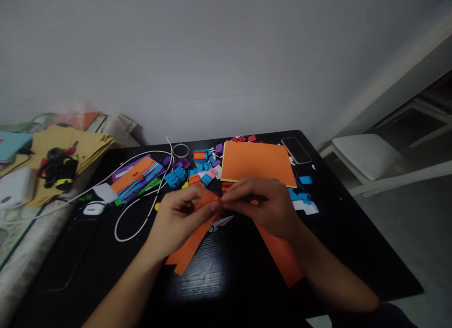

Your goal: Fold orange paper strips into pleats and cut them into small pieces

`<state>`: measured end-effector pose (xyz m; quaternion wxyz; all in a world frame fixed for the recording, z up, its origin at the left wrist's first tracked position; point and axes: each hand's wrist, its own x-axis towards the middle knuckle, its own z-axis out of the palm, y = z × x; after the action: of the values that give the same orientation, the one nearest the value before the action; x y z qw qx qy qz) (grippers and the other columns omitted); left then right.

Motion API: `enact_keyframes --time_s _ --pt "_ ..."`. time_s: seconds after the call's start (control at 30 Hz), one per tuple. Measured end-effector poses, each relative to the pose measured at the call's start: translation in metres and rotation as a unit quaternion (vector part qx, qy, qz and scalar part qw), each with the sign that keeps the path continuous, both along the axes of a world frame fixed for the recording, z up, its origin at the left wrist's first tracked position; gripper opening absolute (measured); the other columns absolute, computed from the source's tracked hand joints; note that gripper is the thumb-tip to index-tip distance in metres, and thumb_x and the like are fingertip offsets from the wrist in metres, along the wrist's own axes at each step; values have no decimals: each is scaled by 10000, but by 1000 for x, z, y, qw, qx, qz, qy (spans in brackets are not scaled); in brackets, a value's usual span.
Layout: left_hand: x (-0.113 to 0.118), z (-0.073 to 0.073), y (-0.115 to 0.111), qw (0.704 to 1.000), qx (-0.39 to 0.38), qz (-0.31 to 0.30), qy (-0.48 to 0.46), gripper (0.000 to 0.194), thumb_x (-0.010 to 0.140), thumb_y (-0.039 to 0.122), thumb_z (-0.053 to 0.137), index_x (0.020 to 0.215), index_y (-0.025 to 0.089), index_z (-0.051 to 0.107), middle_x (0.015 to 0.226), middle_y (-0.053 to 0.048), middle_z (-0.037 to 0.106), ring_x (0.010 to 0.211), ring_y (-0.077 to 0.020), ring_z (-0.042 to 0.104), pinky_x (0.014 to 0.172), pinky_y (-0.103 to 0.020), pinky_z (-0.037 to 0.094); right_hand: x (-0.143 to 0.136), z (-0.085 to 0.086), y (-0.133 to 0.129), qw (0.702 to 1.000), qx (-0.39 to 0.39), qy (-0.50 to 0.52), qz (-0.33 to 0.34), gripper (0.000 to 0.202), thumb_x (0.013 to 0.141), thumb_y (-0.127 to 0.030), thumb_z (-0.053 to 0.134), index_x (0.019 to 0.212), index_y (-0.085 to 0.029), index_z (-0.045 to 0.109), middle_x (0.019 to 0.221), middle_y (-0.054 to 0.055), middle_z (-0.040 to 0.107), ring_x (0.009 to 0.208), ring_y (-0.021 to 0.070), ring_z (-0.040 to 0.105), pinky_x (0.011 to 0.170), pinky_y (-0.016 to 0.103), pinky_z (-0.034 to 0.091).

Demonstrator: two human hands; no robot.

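An orange paper strip (pixel 195 247) slants up from the table into my left hand (pixel 178 220), which pinches it between thumb and fingers. My right hand (pixel 266 203) has its fingertips pressed together on the strip's upper end, touching the left thumb. What the right fingers grip there is partly hidden. Below the hands lie scissors (pixel 221 222), their handles mostly covered. Another orange paper piece (pixel 280 257) lies under my right hand and forearm. Just beyond the hands rests an orange sheet (pixel 257 161) with a yellow edge beneath it.
Small folded paper pieces (pixel 205 168) in several colours are heaped behind my left hand. Colourful paper strips (pixel 139 177), a white cable (pixel 118 224) and an earbud case (pixel 94 208) lie to the left. A phone (pixel 296 150) is at the back right, a white stool (pixel 367 154) beyond.
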<state>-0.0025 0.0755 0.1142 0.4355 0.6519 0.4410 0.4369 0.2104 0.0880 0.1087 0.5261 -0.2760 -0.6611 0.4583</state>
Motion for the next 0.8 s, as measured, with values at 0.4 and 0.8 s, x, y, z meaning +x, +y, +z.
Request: enact_keyframes --time_s 0.4,0.8 --pt "-4 -2 0 1000 -19 -4 -16 206 896 362 817 761 210 790 615 -14 678 536 -143 557 474 -270 413 0 -1 0 999 47 -20 -15 199 897 -168 869 1026 -319 867 939 -12 860 848 161 816 765 274 684" --pt "-1 0 2 999 7 -23 -35 78 852 197 814 775 213 810 654 -5 726 561 -116 587 502 -218 446 1 -1 -2 996 79 -35 -9 194 925 -170 843 1050 -318 864 950 -6 863 854 166 824 772 285 689"
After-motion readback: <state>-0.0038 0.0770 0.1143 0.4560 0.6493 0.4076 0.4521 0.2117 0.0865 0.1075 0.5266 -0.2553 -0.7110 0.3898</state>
